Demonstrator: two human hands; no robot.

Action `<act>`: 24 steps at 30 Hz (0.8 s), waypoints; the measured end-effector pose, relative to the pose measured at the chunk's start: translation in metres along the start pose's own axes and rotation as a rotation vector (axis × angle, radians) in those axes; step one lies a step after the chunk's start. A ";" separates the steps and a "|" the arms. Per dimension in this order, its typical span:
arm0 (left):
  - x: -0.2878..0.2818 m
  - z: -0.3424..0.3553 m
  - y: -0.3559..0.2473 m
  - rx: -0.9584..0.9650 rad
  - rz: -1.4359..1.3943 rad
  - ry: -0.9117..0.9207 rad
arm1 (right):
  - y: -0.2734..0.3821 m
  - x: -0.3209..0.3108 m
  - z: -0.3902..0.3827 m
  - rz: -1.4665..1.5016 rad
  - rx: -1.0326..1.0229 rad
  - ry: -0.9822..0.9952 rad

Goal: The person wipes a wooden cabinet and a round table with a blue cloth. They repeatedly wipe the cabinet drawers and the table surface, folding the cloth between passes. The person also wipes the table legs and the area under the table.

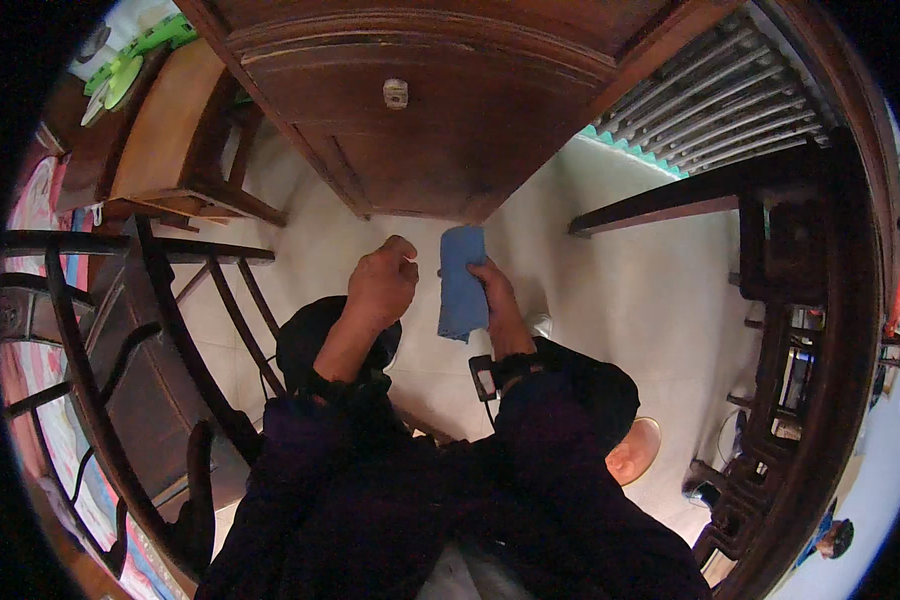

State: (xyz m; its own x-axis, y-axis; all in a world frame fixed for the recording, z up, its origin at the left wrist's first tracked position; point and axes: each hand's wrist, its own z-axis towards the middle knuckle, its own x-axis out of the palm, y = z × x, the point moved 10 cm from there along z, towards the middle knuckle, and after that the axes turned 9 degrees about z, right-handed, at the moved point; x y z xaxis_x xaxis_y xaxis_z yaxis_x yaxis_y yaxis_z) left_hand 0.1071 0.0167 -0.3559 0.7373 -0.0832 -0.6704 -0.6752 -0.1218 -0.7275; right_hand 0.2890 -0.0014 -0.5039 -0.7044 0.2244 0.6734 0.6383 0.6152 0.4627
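My right hand (pixel 497 298) is closed on a folded blue cloth (pixel 461 283), held upright with my thumb at its right side. To the left of the cloth, separated from it by a small gap, my left hand (pixel 384 280) has half-curled fingers, slightly apart, with nothing visible in them. Just beyond both hands stands a dark wooden cabinet front (pixel 400 160) with a small pale fitting (pixel 396 93).
Dark wooden chair (pixel 130 330) at left, beside patterned bedding (pixel 30 190). Lighter wooden furniture (pixel 160 120) stands upper left. A radiator (pixel 715 105) is upper right, dark carved furniture (pixel 780 230) right. My legs (pixel 315 335) are bent above the tiled floor (pixel 640 290).
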 end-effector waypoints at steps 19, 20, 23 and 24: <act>0.102 -0.029 -0.009 -0.191 -0.537 0.363 | 0.060 0.040 -0.095 -1.099 -0.411 -0.224; 0.105 -0.030 -0.002 -0.209 -0.514 0.326 | 0.060 0.041 -0.097 -1.064 -0.417 -0.179; 0.118 -0.023 0.031 -0.347 -0.696 0.236 | 0.077 0.050 -0.118 -1.055 -0.544 -0.118; 0.124 -0.018 0.044 -0.393 -0.810 0.203 | 0.085 0.049 -0.126 -1.087 -0.537 -0.159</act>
State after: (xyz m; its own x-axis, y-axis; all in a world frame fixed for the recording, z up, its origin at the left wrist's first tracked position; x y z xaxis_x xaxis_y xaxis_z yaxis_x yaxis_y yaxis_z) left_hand 0.1686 -0.0168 -0.4683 0.9962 0.0064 0.0870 0.0765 -0.5423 -0.8367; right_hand 0.3476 -0.0335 -0.3595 -0.9571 -0.0993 -0.2723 -0.2854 0.1585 0.9452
